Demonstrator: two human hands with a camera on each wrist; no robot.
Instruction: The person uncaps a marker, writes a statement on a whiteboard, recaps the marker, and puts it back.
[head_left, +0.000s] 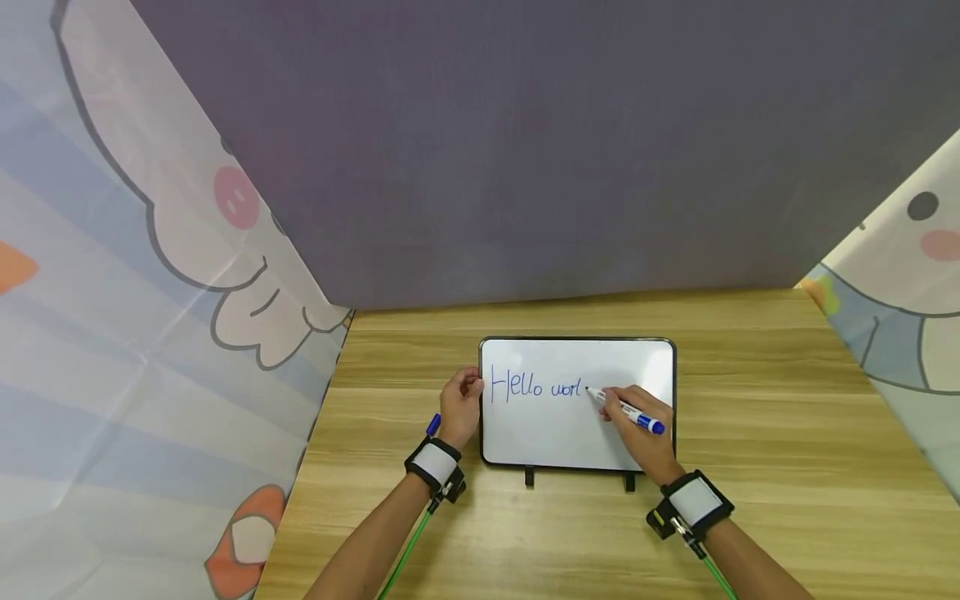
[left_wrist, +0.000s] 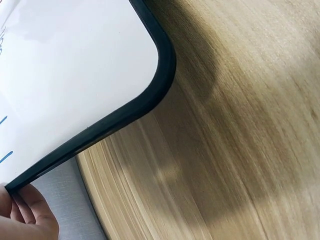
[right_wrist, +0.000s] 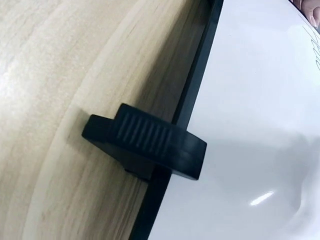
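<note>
- Wood-grain tabletop (head_left: 750,433) fills the foreground, with a grey partition (head_left: 525,150) standing behind it and cartoon-printed cloth (head_left: 150,333) hanging at both sides.
- A small black-framed whiteboard (head_left: 555,437) lies flat near the table's middle, its long axis running left to right; two black clip feet (head_left: 529,477) jut from its near edge. The right wrist view shows one ribbed foot (right_wrist: 150,145) clamped over the frame.
- "Hello worl" (head_left: 536,387) is written in blue across the board's upper half.
- The left hand (head_left: 459,408) rests at the board's left edge, fingers curled against the frame; the left wrist view shows fingertips (left_wrist: 30,210) touching the black rim. A small blue cap (head_left: 432,425) peeks out by that wrist; whether the hand holds it I cannot tell.
- The right hand (head_left: 637,429) lies on the board's right half, fingers pinched round a blue-and-white marker (head_left: 626,411).
- The marker slants: its tip points up and left and touches the board just after the last letter, while its blue tail end points down and right.
- The two hands sit well apart, one at each side of the writing.
</note>
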